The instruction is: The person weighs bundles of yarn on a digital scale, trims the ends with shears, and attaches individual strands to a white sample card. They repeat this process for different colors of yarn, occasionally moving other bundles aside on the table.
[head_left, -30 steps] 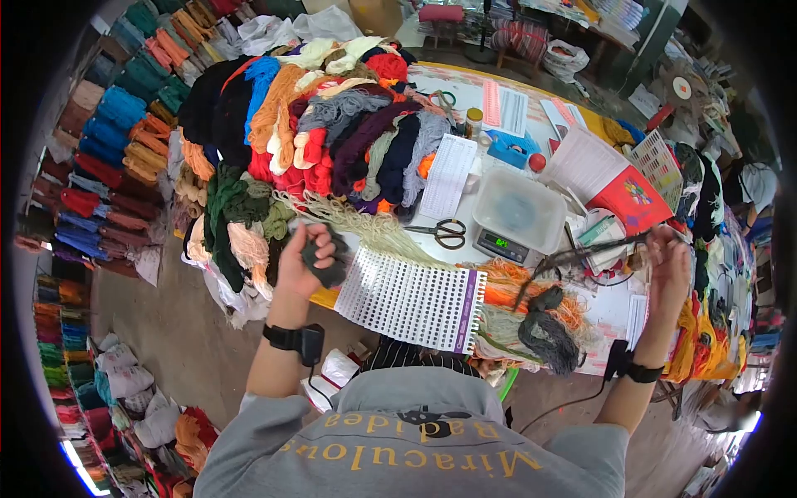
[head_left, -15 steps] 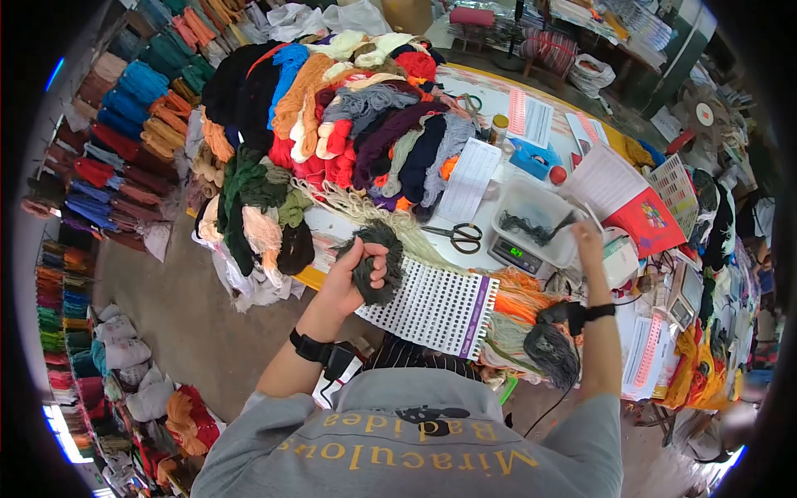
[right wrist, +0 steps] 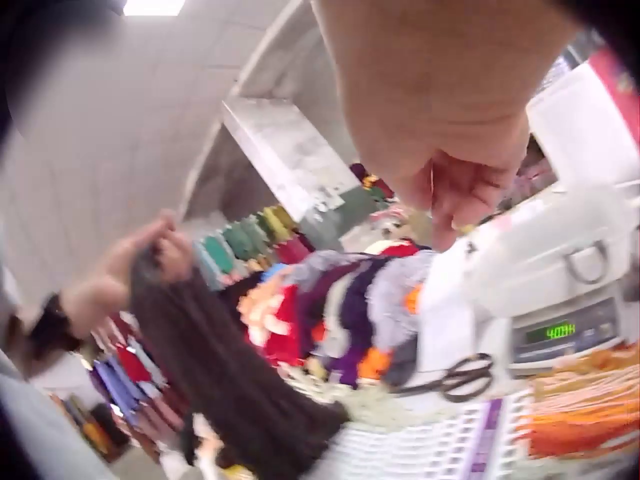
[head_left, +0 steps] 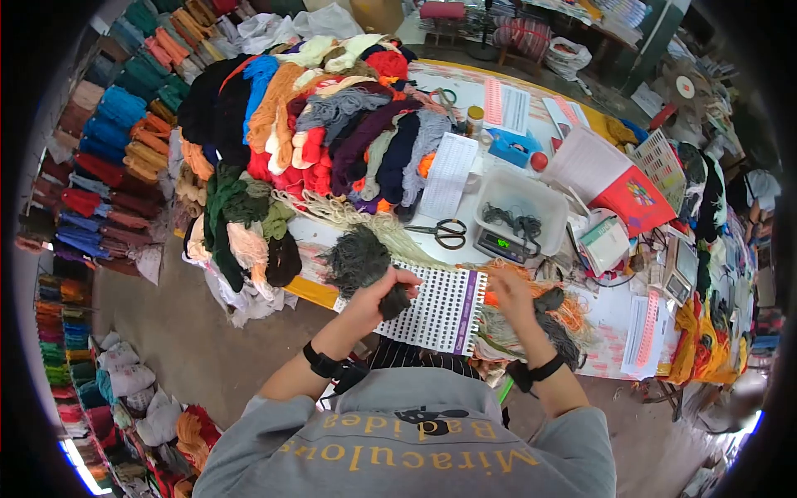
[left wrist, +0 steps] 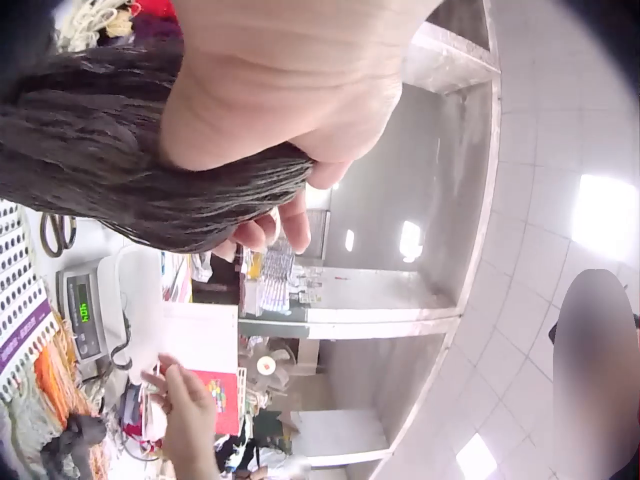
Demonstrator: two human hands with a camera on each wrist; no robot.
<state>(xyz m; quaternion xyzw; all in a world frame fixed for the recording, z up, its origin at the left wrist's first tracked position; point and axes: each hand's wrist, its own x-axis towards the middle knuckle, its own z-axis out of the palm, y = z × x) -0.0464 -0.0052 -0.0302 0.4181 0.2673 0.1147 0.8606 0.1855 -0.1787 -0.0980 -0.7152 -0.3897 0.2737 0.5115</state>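
My left hand [head_left: 378,303] grips a thick skein of dark grey yarn [head_left: 359,257], with fingers curled round one end. In the left wrist view the skein [left wrist: 110,150] fans out from beneath the palm. My right hand [head_left: 510,295] is bare of any yarn, its fingers loosely bent, just past the purple edge of a white card with rows of holes [head_left: 423,303]. Some dark grey strands [head_left: 510,220] lie inside a clear plastic tub [head_left: 540,195]. The tub stands on a digital scale [right wrist: 565,335] with a lit green display.
Black-handled scissors [head_left: 448,234] lie left of the scale. Orange yarn [head_left: 581,311] and another dark grey bundle [head_left: 564,340] are at the table's near side. A large heap of coloured skeins [head_left: 332,124] covers the left. A red booklet [head_left: 635,199] lies to the right.
My right hand has let go of the dark strands in the tub and come back toward the left hand. My left hand, still holding the skein, has moved right, over the perforated card.
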